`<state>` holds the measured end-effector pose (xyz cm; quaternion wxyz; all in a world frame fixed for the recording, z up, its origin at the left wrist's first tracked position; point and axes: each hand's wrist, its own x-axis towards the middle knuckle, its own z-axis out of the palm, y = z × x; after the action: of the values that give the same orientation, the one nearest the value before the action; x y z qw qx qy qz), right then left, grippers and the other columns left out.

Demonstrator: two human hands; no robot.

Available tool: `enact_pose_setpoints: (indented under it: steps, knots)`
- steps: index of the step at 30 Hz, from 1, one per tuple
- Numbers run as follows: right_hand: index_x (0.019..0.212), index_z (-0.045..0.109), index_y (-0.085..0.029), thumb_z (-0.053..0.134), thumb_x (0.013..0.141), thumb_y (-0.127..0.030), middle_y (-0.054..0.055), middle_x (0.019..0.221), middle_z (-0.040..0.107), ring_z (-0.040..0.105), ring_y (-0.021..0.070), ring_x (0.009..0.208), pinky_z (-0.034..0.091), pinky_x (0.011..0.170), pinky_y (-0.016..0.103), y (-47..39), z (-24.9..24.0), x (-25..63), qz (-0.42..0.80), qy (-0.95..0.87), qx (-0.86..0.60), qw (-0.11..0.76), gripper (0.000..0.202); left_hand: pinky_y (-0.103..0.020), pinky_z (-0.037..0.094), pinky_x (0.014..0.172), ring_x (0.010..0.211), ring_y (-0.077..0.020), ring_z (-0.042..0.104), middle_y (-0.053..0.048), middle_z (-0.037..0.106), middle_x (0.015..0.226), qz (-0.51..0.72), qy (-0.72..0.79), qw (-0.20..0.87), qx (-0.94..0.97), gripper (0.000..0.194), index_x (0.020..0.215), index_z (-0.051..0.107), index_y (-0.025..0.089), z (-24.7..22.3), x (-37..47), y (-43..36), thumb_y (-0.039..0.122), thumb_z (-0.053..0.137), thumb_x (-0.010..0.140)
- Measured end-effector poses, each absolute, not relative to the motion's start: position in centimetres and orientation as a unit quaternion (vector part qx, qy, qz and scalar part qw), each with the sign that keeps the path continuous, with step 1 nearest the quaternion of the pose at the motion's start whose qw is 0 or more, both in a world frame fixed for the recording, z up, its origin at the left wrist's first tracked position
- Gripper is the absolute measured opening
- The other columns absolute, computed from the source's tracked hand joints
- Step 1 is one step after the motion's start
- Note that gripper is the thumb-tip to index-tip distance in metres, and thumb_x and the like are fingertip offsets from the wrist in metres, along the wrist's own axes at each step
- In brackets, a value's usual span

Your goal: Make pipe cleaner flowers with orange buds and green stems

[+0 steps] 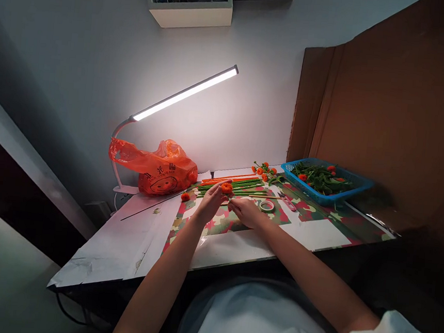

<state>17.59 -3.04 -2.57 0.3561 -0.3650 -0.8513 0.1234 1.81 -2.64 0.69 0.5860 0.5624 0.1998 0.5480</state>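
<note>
Orange flower (227,187): one, held left of the single tape roll (267,210).
My left hand (211,203): fingers curled around the flower, forearm stretched forward.
My right hand (244,211): pinching its stem (229,200), arm angled inward.
Blue basket (330,199): one, right of the tape roll.

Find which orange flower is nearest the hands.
The round orange flower at the left hand; other orange flowers lie on the white table or in the blue plastic basket.

Remotely, I count one tape roll (267,210); toward the desk's (114,245) back edge, one lamp (185,95), one bag (167,171), one basket (326,199).
</note>
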Motion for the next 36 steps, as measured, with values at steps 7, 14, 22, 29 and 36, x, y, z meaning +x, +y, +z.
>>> enact_pose_setpoints:
  steps: [7,14,22,29,36]
  knots:
    - [0.076,0.058,-0.016,0.039,0.095,-0.026,0.002,0.069,0.059,0.049,0.0121,0.063,0.030,0.059,0.022,-3.21,-2.37,17.61,0.144,-0.854,-0.357,0.349,0.029,-0.025,0.046,0.069,0.074,-0.0137,0.060,-0.006,0.066,0.084,0.556,0.244,0.538,0.585,0.049,0.104,0.069,0.018,0.84,1.77,-3.07,0.045,0.077,0.064]
    - [0.072,0.055,-0.017,0.038,0.094,-0.025,0.000,0.064,0.054,0.045,0.0116,0.059,0.029,0.058,0.022,-3.30,-2.28,17.61,0.151,-0.855,-0.355,0.346,0.028,-0.029,0.049,0.074,0.077,-0.0169,0.063,-0.007,0.070,0.083,0.571,0.256,0.502,0.598,0.037,0.088,0.073,0.016,1.00,2.12,-3.00,0.034,0.083,0.057]
    - [0.069,0.052,-0.017,0.039,0.093,-0.023,-0.001,0.063,0.052,0.043,0.0109,0.057,0.026,0.056,0.022,-3.54,-2.04,17.50,0.151,-0.854,-0.361,0.342,0.028,-0.028,0.050,0.071,0.074,-0.0179,0.065,-0.007,0.070,0.077,0.565,0.255,0.488,0.614,0.036,0.082,0.072,0.014,1.39,2.39,-3.36,0.038,0.082,0.057]
    - [0.072,0.054,-0.017,0.038,0.094,-0.027,-0.002,0.060,0.050,0.042,0.0108,0.056,0.027,0.056,0.022,-3.31,-2.26,17.57,0.165,-0.846,-0.361,0.355,0.029,-0.028,0.051,0.068,0.078,-0.0206,0.067,-0.008,0.070,0.084,0.558,0.258,0.505,0.606,0.050,0.100,0.069,0.016,0.68,1.90,-2.73,0.039,0.082,0.058]
    - [0.072,0.055,-0.017,0.037,0.095,-0.030,0.001,0.066,0.056,0.047,0.0119,0.061,0.030,0.058,0.022,-3.00,-2.53,17.67,0.154,-0.846,-0.362,0.359,0.032,-0.028,0.051,0.067,0.073,-0.0195,0.067,-0.006,0.069,0.078,0.554,0.265,0.488,0.620,0.036,0.085,0.069,0.015,1.25,1.87,-3.27,0.037,0.082,0.058]
